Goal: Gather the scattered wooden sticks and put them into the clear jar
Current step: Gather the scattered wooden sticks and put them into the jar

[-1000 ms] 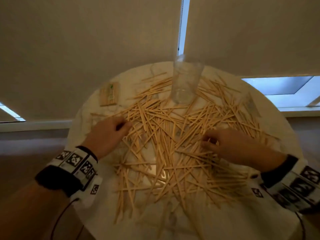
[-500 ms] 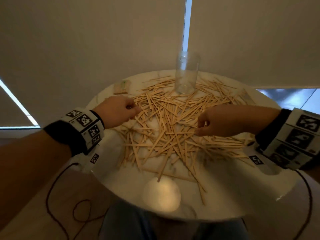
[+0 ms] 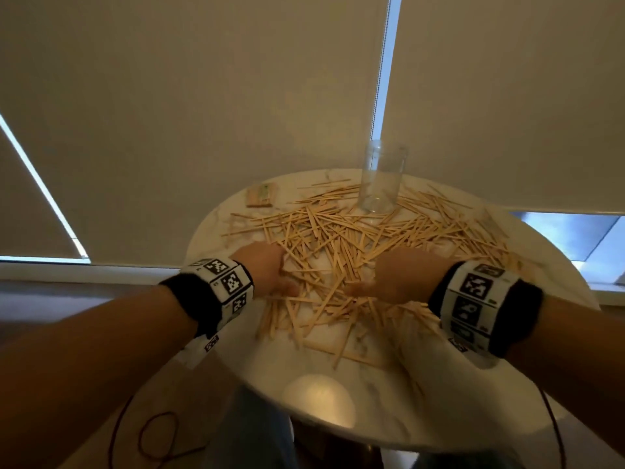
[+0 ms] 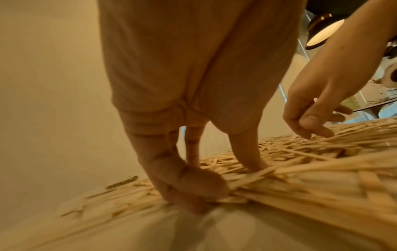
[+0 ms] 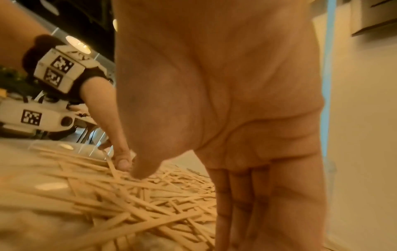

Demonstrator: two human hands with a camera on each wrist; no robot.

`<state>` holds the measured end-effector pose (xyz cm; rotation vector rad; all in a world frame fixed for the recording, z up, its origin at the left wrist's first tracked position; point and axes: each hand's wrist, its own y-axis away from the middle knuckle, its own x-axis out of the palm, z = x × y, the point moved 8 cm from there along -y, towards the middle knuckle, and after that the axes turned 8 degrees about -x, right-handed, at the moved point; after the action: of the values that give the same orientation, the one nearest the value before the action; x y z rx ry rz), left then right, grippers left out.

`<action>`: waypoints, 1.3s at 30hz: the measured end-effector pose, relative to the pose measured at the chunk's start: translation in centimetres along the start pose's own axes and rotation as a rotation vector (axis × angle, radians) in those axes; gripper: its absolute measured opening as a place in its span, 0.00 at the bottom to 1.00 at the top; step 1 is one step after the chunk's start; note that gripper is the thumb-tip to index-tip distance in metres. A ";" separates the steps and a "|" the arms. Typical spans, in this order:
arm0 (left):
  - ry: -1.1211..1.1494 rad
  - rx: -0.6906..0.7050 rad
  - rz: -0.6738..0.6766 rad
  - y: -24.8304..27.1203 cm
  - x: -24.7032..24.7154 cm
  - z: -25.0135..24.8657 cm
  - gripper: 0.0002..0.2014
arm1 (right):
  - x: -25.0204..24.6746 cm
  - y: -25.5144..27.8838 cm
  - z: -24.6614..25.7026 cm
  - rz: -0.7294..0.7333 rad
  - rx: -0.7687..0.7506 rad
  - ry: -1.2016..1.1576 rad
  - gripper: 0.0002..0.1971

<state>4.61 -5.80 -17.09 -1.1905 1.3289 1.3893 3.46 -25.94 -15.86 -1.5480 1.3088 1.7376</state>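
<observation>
Both hands are down in the stick pile, lower centre of the head view. Left hand [image 3: 267, 270]: fingers extended, tips pressed into the wooden sticks [image 3: 341, 252] at the pile's left edge; the left wrist view shows thumb and fingertips [image 4: 193, 191] bearing on sticks, whether any is actually pinched I cannot tell. Right hand [image 3: 395, 277]: fingers straight and together, palm facing inward, thumb out toward the left hand; it holds nothing.

Step in hand, by my reading: raking the near part of the pile together between the two hands. No bundle is lifted yet.

Next move calls for closing the hands toward each other, aligning a bundle lengthwise, gripping it, then carrying it to the jar mouth end-first.

Sticks lie criss-crossed over most of the round marble table [image 3: 389, 394], from mid-frame to the far rim. Clear jar [image 3: 384, 177] stands upright at the far edge, upper centre-right, empty as far as I can see, sticks touching around its base.

Other items: small flat box [image 3: 262, 195] at far left of the table, apart from the pile. Roller blinds behind.

Obstacles: crossed sticks will resist alignment; loose sticks round the jar base could unsettle it.
</observation>
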 end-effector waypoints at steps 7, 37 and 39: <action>0.078 0.040 -0.015 -2.4 -0.1 -4.5 0.30 | 0.7 -3.5 -0.3 -0.019 -0.051 -0.023 0.30; 0.045 0.040 0.047 -3.3 0.0 -8.3 0.13 | 0.4 -0.6 -1.4 -0.102 0.053 -0.135 0.09; 0.065 0.004 0.049 -3.6 0.1 -7.8 0.16 | 0.4 -0.6 -1.7 -0.095 0.076 -0.137 0.11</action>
<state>8.72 -13.30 -17.68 -1.2165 1.4141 1.3922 4.70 -27.24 -16.32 -1.3995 1.2003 1.6837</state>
